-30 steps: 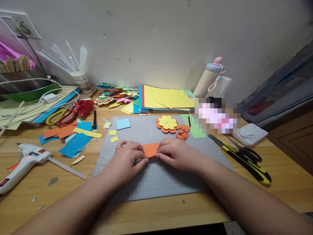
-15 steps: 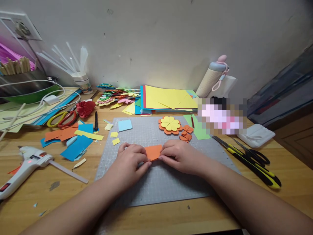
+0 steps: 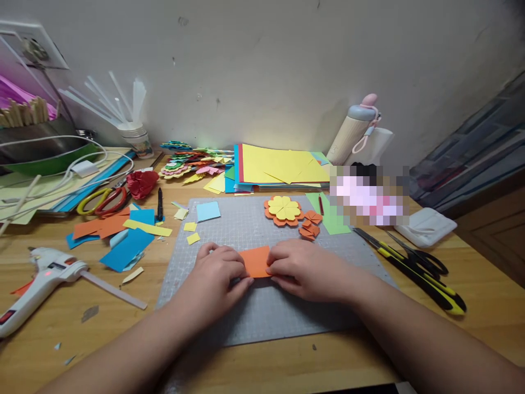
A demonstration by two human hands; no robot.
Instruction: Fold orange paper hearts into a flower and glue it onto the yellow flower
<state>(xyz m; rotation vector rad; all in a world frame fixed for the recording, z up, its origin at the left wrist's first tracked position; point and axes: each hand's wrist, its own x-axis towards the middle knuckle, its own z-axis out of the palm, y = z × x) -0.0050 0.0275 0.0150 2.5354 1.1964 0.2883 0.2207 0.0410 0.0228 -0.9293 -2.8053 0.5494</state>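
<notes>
open mat [image 3: 270,317] nearside, flower [image 3: 283,209] beyond right hand [image 3: 307,269]

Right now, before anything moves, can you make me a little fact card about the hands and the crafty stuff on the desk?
Left hand: holding the left end of the orange paper
Right hand: holding its right end
Underneath: grey cutting mat
Also on mat: yellow-and-orange paper flower, light blue paper square
Left of mat: white glue gun, blue paper piece
Right of mat: black-and-yellow cutter, black-handled scissors
Behind mat: stack of coloured paper
</notes>
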